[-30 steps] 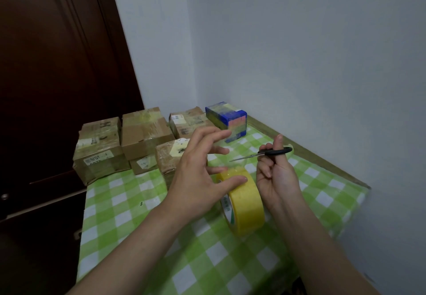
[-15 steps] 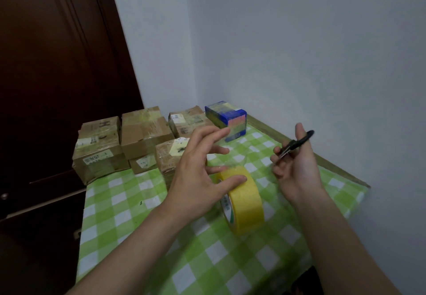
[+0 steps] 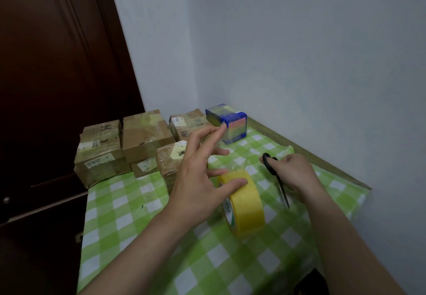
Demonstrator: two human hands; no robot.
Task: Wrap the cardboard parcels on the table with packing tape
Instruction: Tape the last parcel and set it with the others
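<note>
Over the checked table (image 3: 129,202), left hand (image 3: 198,179) splays, thumb on tape roll (image 3: 246,204); right hand (image 3: 295,172) grips scissors (image 3: 272,169).

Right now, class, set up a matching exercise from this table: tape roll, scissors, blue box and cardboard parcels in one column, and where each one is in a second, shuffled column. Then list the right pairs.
Column one:
1. tape roll
2. scissors
3. blue box
4. cardboard parcels

Column two:
A. far end, nearest the corner of the wall
B. lying flat, held by the right hand
C. far left, close to the dark door
D. standing on edge, touched by the thumb of the left hand

Pairs: 1-D, 2-B, 3-A, 4-C
</note>
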